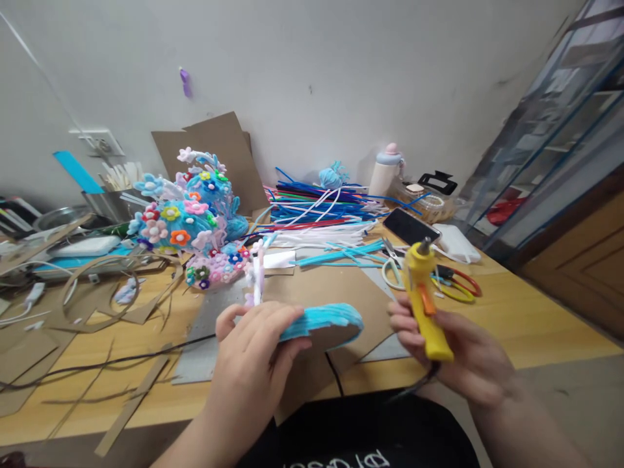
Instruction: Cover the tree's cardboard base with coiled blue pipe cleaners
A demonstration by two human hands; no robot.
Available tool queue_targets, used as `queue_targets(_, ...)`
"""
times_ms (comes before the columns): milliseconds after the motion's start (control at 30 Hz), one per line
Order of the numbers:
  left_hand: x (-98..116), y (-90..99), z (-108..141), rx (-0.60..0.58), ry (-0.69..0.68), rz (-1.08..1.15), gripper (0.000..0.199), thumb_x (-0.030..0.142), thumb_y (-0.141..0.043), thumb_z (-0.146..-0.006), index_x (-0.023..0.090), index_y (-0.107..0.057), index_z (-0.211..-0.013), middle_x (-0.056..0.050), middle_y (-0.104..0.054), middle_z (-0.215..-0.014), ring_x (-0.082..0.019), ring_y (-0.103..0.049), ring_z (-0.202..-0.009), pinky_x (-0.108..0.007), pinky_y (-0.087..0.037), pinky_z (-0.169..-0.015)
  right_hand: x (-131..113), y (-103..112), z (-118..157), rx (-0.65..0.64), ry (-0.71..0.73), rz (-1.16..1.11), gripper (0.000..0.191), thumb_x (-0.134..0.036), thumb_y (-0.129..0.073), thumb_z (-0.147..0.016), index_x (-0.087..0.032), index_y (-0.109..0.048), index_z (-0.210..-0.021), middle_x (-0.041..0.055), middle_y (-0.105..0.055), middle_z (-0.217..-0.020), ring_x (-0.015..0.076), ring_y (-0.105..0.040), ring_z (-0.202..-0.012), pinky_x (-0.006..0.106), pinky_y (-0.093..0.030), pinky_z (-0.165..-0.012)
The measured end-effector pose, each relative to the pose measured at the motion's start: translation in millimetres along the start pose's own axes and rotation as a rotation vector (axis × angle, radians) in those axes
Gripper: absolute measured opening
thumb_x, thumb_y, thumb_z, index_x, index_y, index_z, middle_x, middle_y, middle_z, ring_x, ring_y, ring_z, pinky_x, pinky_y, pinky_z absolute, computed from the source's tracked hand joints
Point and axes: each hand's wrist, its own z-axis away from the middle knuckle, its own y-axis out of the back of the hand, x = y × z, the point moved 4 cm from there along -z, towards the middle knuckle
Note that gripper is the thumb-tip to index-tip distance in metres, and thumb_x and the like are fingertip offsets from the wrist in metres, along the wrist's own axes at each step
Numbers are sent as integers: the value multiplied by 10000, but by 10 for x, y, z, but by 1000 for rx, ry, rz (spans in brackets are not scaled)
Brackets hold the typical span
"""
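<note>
My left hand (260, 348) is closed on a flat cardboard piece (336, 320) edged with fuzzy light-blue pipe cleaner. Its brown underside shows, and a pale lilac and white pipe-cleaner stem (257, 276) with small flowers rises beside my fingers; whether it is joined to the piece I cannot tell. My right hand (458, 351) grips a yellow glue gun (423, 292) with an orange trigger, nozzle pointing up, apart from the blue-edged piece. A cardboard sheet (322, 286) lies on a grey mat (195, 364) beneath my hands.
A flower-covered blue pipe-cleaner piece (188, 208) stands at the left back. Bundles of pipe cleaners (322, 208) lie behind the mat. Scissors (392, 273), red-and-yellow-handled pliers (461, 286), a phone (411, 227) and a bottle (385, 174) are at right. Cardboard scraps (136, 396) and a black cord (121, 357) cover the left.
</note>
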Motion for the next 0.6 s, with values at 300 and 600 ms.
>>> queue_targets(300, 160, -114, -30, 49, 78, 110, 231, 239, -652, -878, 208, -574, -1094, -50, -708, -1023, -217, -665, -955, -408, -310, -930, 226, -558, 280, -179, 187, -31, 292, -280, -674, -862, -274, -732, -1148, 57, -734, -1166, 197, -704, -1002, 266, -569, -879)
queue_targets(600, 214, -136, -50, 130, 114, 154, 212, 116, -600, -852, 212, -598, -1041, -38, -725, -994, -197, -672, -938, -414, -334, -904, 310, -459, 431, -232, 205, 178, 166, -415, -669, -880, -295, -720, -983, 26, -697, -925, 101, -624, -558, 218, -513, -536)
